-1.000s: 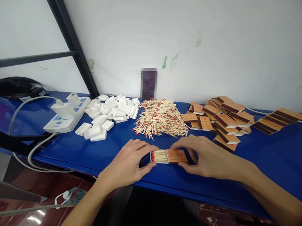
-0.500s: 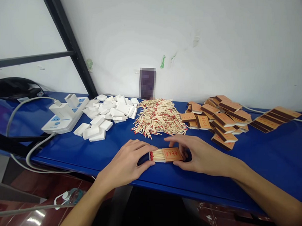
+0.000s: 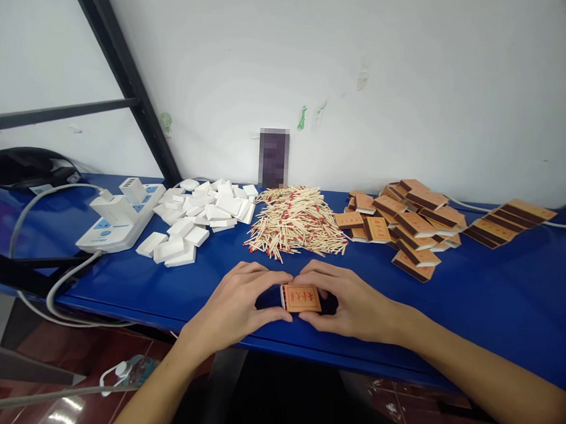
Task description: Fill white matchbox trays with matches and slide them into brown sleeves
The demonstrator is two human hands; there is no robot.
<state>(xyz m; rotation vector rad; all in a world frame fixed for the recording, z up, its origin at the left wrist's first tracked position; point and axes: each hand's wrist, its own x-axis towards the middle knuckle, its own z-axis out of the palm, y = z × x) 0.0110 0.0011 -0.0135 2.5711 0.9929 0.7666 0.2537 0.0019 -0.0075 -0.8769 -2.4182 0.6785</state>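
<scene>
Between both hands, near the front of the blue table (image 3: 352, 349), lies a matchbox (image 3: 302, 298) with an orange sleeve and red lettering. The sleeve covers nearly all of the white tray; a thin row of red match heads shows at its left end. My left hand (image 3: 246, 298) grips the tray end with thumb and fingers. From the right, my right hand (image 3: 340, 299) holds the sleeve by its long edges. Behind the hands is a heap of loose matches (image 3: 296, 222). White trays (image 3: 208, 209) are piled left of it, orange matchbox sleeves (image 3: 414, 221) right.
A white power strip (image 3: 118, 230) with plugs and cables sits at the left. Folded flat sleeves (image 3: 507, 222) lie far right. A blurred dark rectangle (image 3: 274, 158) is at the white wall. A black metal frame (image 3: 129, 86) rises on the left; a bottle (image 3: 138, 371) is below.
My right hand has moved left, sliding the sleeve over the tray, so the matches that showed are now almost fully covered. My left hand has stayed at the tray's left end.
</scene>
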